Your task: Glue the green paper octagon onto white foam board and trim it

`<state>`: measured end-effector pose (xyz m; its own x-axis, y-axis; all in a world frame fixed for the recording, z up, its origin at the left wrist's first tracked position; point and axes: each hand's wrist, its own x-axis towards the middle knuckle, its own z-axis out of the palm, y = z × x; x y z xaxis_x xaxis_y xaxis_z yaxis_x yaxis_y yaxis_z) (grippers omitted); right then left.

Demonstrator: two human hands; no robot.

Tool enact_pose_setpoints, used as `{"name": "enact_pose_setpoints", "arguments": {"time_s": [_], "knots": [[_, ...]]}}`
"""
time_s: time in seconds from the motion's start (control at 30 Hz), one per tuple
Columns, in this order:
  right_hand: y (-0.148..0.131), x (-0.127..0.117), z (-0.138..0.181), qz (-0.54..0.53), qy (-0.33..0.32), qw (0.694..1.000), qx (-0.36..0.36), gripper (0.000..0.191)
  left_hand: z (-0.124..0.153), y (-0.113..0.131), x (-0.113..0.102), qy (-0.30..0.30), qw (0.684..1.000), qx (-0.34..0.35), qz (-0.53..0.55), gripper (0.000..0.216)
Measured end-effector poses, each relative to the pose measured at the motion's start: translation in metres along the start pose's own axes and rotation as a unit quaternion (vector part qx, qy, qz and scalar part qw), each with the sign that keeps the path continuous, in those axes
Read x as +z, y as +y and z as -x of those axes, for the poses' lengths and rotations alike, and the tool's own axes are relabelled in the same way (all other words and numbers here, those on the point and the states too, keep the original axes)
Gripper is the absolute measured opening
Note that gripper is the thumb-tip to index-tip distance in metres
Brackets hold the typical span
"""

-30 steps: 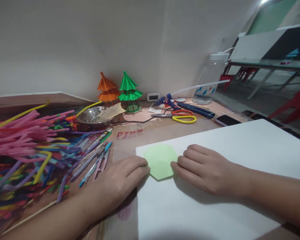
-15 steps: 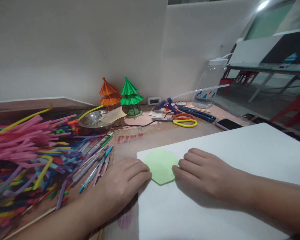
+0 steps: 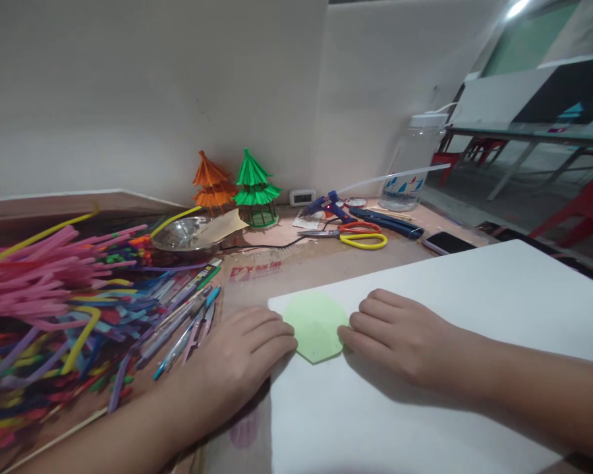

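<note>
Two edges of a pale green piece (image 3: 316, 326) are pinched between curled, closely bunched fingers: the left hand (image 3: 247, 349) at its left, the right hand (image 3: 400, 339) at its right. It sits at the far left corner of a white board (image 3: 375, 434), nearer than the scissors (image 3: 342, 233).

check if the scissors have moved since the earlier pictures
No: against the small white device by the wall, the scissors lie in the same place.
</note>
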<state>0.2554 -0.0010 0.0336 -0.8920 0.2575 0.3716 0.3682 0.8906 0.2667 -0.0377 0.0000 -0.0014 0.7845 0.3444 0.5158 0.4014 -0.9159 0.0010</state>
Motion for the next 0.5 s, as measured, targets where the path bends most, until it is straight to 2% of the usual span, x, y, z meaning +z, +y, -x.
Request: {"name": "enact_pose_setpoints", "arguments": {"time_s": [0.5], "knots": [[-0.0007,-0.0018,-0.0005,0.0,-0.009,1.0,-0.003,0.024,-0.0049,0.0011,-0.0022,0.006,1.0,-0.002,-0.015,0.021]]}}
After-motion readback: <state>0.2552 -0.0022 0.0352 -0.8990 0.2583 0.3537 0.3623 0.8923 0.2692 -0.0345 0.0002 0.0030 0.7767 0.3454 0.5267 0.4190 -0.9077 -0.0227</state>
